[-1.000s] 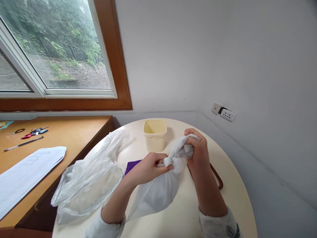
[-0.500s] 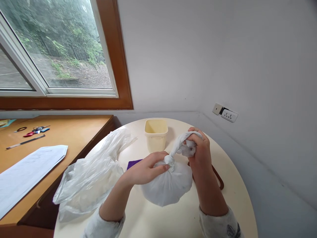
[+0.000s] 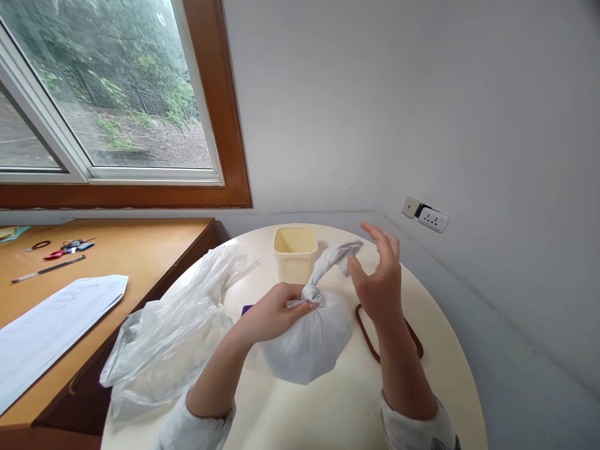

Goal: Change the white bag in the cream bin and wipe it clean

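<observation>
A filled white plastic bag [image 3: 307, 347], knotted near its top, is in front of me over the round table. My left hand [image 3: 272, 312] grips it just below the knot, thumb and fingers pinching the plastic. From the knot, the twisted end of the bag rises and bends over to the right. My right hand [image 3: 379, 275] is beside that loose end, its thumb and fingers spread apart; the thumb is close to the plastic, and whether it touches cannot be seen. What fills the bag is hidden.
Behind the bag stands a cream plastic bin [image 3: 295, 253]. Crumpled clear plastic [image 3: 182, 331] lies at the left of the round table [image 3: 342, 412]. A brown loop [image 3: 368, 337] is under my right forearm, and a purple item [image 3: 246, 309] peeks out by my left hand. Papers [image 3: 60, 331] cover part of the wooden desk.
My right hand has let go of the twisted end and opened. The bag, with my left hand on it, has shifted slightly left.
</observation>
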Demonstrator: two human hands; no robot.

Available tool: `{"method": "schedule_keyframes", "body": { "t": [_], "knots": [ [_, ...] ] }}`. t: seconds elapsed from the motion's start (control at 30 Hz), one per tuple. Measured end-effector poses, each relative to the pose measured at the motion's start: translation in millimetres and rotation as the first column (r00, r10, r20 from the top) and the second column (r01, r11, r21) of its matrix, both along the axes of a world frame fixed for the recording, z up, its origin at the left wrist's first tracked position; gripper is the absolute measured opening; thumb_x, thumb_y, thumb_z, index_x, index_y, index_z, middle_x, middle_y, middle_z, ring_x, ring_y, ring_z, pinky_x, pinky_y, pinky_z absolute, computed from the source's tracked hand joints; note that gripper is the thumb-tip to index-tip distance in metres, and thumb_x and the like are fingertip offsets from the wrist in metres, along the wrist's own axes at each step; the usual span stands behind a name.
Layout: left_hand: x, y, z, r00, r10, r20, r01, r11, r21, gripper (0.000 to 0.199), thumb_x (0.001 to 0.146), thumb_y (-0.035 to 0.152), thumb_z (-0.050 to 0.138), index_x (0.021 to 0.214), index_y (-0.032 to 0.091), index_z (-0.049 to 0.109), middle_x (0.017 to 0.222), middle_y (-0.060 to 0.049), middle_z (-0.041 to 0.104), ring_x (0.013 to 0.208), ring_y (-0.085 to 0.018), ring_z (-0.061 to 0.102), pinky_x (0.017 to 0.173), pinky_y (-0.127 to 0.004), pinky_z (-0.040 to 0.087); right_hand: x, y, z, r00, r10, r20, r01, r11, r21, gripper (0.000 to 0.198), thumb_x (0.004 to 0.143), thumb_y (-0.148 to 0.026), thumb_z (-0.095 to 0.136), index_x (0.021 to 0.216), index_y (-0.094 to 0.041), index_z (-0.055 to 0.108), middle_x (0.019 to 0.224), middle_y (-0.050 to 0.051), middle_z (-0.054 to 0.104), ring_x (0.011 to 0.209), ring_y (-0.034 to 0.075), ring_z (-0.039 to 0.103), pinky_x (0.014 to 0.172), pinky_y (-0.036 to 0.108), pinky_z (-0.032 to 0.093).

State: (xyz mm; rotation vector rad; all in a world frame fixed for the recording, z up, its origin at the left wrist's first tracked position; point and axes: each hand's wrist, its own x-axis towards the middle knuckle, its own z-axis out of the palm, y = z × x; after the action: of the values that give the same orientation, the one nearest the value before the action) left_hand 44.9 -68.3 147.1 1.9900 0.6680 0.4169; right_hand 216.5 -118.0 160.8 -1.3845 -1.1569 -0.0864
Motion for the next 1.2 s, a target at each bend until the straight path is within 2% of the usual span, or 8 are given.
{"method": "schedule_keyframes", "body": {
  "t": [0.1,0.2,0.43,0.57,0.77,0.83,1.0,1.2],
  "knots": [
    [-2,2,-2.2,0.997,0.055,-0.045,-0.054,0.998,0.025,0.032,0.085,0.041,0.043,0.078,0.017,0.064,0.079,-0.001,0.065,0.075,-0.019,0.057,0.068,-0.027,0.044,0,-7,3,0.993,0.045,0.111,-0.048,0.998,0.026,0.023,0.074,-0.013,0.046,0.092,-0.022,0.057,0.097,0.005,0.059,0.096,0.020,0.054,0.085,0.036,0.040],
    [-5,2,-1.5,0.994,0.076,-0.081,-0.071,0.995,0.065,0.030,0.085,0.038,0.041,0.082,0.019,0.064,0.082,-0.001,0.066,0.077,-0.019,0.057,0.068,-0.027,0.043,0,-15,7,0.935,0.300,0.190,-0.268,0.947,-0.177,0.017,0.078,-0.011,0.043,0.079,-0.022,0.056,0.080,0.000,0.061,0.079,0.016,0.056,0.077,0.031,0.042],
    [-7,-4,6.6,0.994,0.023,-0.105,-0.003,0.982,0.189,0.022,0.083,0.028,0.045,0.073,0.021,0.063,0.074,0.002,0.064,0.070,-0.016,0.055,0.063,-0.024,0.040,2,-21,4,0.751,0.589,0.299,-0.339,0.732,-0.591,0.052,0.073,-0.034,0.063,0.122,-0.029,0.047,0.095,0.002,0.062,0.086,0.019,0.055,0.077,0.033,0.041],
    [-5,-6,6.9,0.997,0.052,-0.053,-0.041,0.979,0.198,0.017,0.081,0.027,0.049,0.076,0.023,0.065,0.083,0.002,0.066,0.077,-0.016,0.058,0.068,-0.024,0.042,0,-16,-3,0.691,0.667,0.280,-0.309,0.622,-0.720,0.011,0.074,-0.032,0.061,0.083,-0.025,0.058,0.069,-0.003,0.059,0.062,0.013,0.050,0.056,0.025,0.034],
    [-7,-7,7.9,0.964,0.262,-0.049,-0.246,0.944,0.219,0.021,0.083,0.038,0.047,0.079,0.024,0.063,0.088,0.003,0.066,0.076,-0.017,0.059,0.060,-0.024,0.044,11,-15,0,0.754,0.604,0.256,-0.210,0.592,-0.778,0.023,0.072,-0.025,0.051,0.055,-0.019,0.037,0.052,-0.006,0.043,0.050,0.008,0.033,0.047,0.023,0.022],
    [-10,-6,9.2,0.954,0.297,-0.041,-0.282,0.934,0.221,0.025,0.085,0.041,0.043,0.082,0.025,0.062,0.091,0.002,0.066,0.078,-0.017,0.060,0.056,-0.024,0.043,23,-18,2,0.801,0.547,0.243,-0.173,0.600,-0.781,0.021,0.070,-0.024,0.051,0.055,-0.019,0.036,0.053,-0.006,0.043,0.051,0.008,0.033,0.048,0.022,0.022],
    [-18,0,9.0,0.942,0.329,-0.066,-0.298,0.911,0.286,0.027,0.085,0.042,0.042,0.088,0.027,0.064,0.099,0.001,0.066,0.084,-0.019,0.061,0.056,-0.024,0.044,59,-13,-6,0.959,0.187,0.212,0.004,0.742,-0.671,0.020,0.071,-0.032,0.049,0.056,-0.020,0.041,0.053,-0.006,0.039,0.051,0.009,0.033,0.047,0.021,0.024],
    [-20,2,8.4,0.945,0.319,-0.068,-0.283,0.906,0.314,0.029,0.085,0.044,0.041,0.091,0.028,0.065,0.099,0.000,0.066,0.087,-0.019,0.062,0.056,-0.024,0.045,81,30,-45,0.971,-0.219,0.097,0.239,0.876,-0.418,0.024,0.073,-0.038,0.048,0.083,-0.019,0.060,0.063,0.000,0.056,0.061,0.015,0.051,0.058,0.024,0.037]
  ]
}}
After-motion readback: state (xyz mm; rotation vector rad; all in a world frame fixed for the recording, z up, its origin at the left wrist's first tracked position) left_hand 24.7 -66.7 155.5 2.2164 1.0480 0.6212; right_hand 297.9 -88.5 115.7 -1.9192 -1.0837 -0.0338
